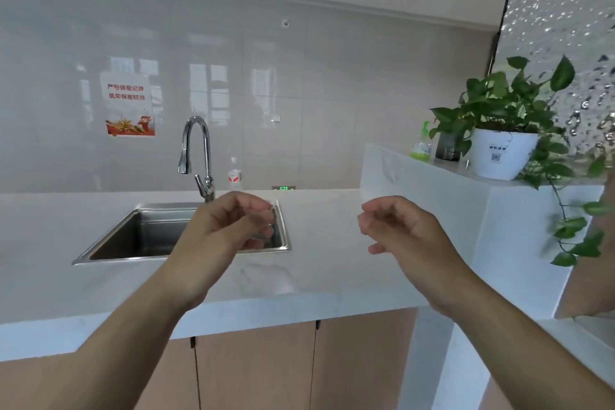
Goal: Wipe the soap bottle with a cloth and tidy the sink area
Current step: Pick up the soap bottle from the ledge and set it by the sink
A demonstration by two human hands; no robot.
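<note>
A clear soap bottle (235,175) with a white pump and a red label stands on the counter behind the steel sink (109,240), right of the chrome tap (196,150). My left hand (229,226) hovers over the sink's right rim, fingers loosely curled, holding nothing. My right hand (399,230) is raised above the white counter (316,243), fingers curled and apart, also holding nothing. No cloth is in view.
A raised white ledge (432,176) at the right carries a green pump bottle (422,145), a dark glass (447,146) and a potted plant (502,153) with trailing vines. A poster (129,106) hangs on the glossy wall. Cabinet doors (256,369) sit below the counter.
</note>
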